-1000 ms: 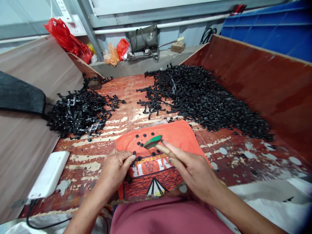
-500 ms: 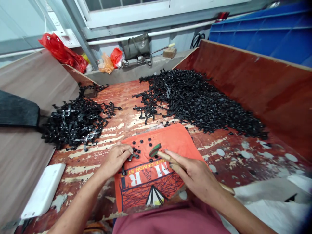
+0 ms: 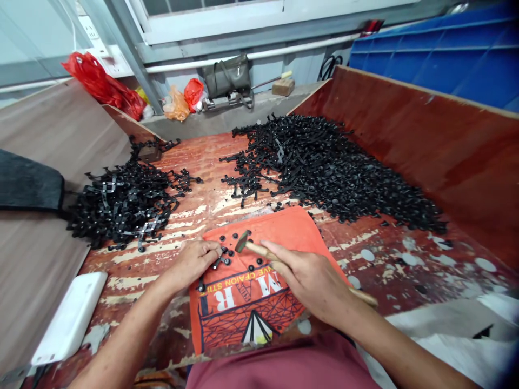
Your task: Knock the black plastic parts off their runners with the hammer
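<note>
Here a small hammer (image 3: 249, 246) lies low over the orange cloth (image 3: 251, 292), its dark head near the cloth's far edge and its wooden handle running back into the right hand (image 3: 308, 278), which is closed around it. Just left of the hammer head, a black plastic sprue piece (image 3: 217, 263) rests on the cloth's left part, pinned under the pinched fingertips of the left hand (image 3: 194, 259). Loose black rings (image 3: 234, 236) are scattered on the cloth around the hammer head. Beyond the cloth's far edge, on the worn red table (image 3: 211, 200), sits a big heap of black parts (image 3: 332, 167); a smaller heap of black frames (image 3: 121, 200) lies to the cloth's far left. A white power bank (image 3: 68, 319) lies left of the cloth, near the table's edge.
</note>
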The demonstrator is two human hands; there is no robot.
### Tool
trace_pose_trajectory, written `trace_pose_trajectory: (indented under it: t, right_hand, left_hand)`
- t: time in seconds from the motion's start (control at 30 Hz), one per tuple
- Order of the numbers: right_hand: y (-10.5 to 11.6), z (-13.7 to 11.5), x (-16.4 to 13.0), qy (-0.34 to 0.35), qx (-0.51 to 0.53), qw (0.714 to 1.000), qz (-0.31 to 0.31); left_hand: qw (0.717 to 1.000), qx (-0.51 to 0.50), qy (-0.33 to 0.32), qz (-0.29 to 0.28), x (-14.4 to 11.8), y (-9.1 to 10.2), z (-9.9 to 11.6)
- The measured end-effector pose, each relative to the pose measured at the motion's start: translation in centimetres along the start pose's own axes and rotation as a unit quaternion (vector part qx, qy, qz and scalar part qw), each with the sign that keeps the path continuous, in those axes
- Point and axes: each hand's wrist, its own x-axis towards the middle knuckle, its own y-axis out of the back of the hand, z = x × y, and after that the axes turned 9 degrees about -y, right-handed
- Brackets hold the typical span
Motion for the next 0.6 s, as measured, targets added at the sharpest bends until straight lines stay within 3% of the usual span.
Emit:
trace_pose_trajectory:
  t: [0.23,0.43,0.6]
  right_hand:
    - [-0.2,-1.6,2.9,0.022,-0.047,0.999,-0.006]
    - [-0.5,-2.1,2.7,0.056,0.003,0.998,0.032]
    - [-1.5,-1.7,2.6,0.053,-0.061,0.997,0.009]
  left_hand:
    - [0.995,0.064,0.005,0.071,0.3,-0.5,0.5]
    - [0.993,0.067,0.011,0.099,0.2,-0.5,1.1]
    - [0.992,0.073,-0.008,0.104,0.2,-0.6,1.3]
